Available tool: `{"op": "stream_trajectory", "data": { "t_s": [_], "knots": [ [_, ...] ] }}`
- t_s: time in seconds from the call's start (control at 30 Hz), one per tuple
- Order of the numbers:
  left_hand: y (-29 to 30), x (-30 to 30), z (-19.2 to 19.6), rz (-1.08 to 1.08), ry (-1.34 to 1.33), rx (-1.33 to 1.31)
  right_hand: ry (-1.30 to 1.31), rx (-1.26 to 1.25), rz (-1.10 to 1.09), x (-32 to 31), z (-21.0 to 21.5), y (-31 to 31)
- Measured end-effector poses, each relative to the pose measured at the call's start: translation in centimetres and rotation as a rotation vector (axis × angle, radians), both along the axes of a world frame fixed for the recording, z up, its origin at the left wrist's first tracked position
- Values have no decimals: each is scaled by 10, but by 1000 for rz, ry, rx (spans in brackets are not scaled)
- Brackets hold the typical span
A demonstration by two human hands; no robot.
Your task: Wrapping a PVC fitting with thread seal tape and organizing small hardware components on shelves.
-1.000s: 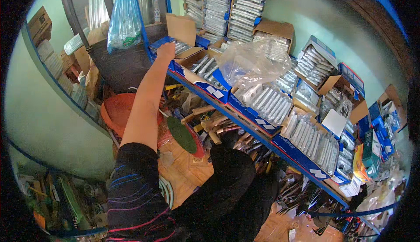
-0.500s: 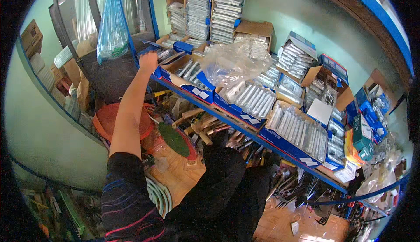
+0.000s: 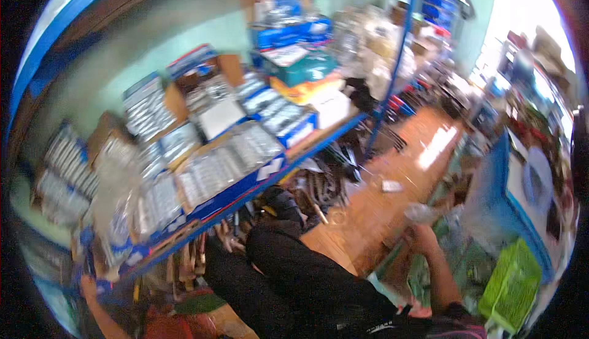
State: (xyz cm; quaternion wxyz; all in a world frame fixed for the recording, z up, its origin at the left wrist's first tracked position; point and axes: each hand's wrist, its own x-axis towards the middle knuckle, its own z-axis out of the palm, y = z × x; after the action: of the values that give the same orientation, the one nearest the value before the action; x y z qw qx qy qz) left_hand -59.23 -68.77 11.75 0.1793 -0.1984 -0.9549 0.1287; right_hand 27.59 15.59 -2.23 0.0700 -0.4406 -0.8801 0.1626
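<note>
At the far lower left, my left hand (image 3: 89, 285) is closed at the end of the blue-edged shelf (image 3: 202, 227), its fingers small and blurred. Out to the right, my right hand (image 3: 422, 236) is low over the floor, smeared by motion. Close to its fingertips is a clear plastic thing (image 3: 419, 212); whether I touch it does not show. On the shelf, open blue cardboard boxes (image 3: 236, 182) hold rows of clear-wrapped silvery packets (image 3: 230, 156). A crumpled clear plastic bag (image 3: 116, 201) lies over the boxes nearer my left hand.
Wooden-handled tools (image 3: 193, 250) crowd beneath the shelf. A blue upright post (image 3: 392, 69) stands at its right end. The orange-brown floor (image 3: 392, 161) runs away to the right. A bright green basket (image 3: 512, 287) and a blue-edged panel (image 3: 518, 204) stand at the right.
My view has swung to the right, so the shelf and my left hand now appear farther left. My right hand has come into view at the right.
</note>
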Motion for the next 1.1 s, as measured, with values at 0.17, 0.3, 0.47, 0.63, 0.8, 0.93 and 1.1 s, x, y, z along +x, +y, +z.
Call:
{"op": "stream_trajectory", "data": {
  "t_s": [0.17, 0.3, 0.47, 0.63, 0.8, 0.93, 1.1],
  "knots": [
    [104, -68, -17, -140, -109, -75, -49, -81, -87, 6, -6, -4],
    [186, -102, -44, -302, -52, 23, -61, -158, -99, 4, 9, -16],
    [237, -116, -53, -426, 15, 116, -99, -153, -95, -7, 6, -15],
    [151, -77, -38, -360, 101, 171, -70, -128, -94, -12, 3, -13],
    [3, -3, 1, 143, 286, 102, -44, -71, 5, -10, 15, -11],
    [19, 9, 13, 215, 349, 144, 18, -66, -10, -11, 17, -20],
    [-9, 34, 105, 55, 492, 710, 180, -115, 56, -22, -3, -9]
  ]
}}
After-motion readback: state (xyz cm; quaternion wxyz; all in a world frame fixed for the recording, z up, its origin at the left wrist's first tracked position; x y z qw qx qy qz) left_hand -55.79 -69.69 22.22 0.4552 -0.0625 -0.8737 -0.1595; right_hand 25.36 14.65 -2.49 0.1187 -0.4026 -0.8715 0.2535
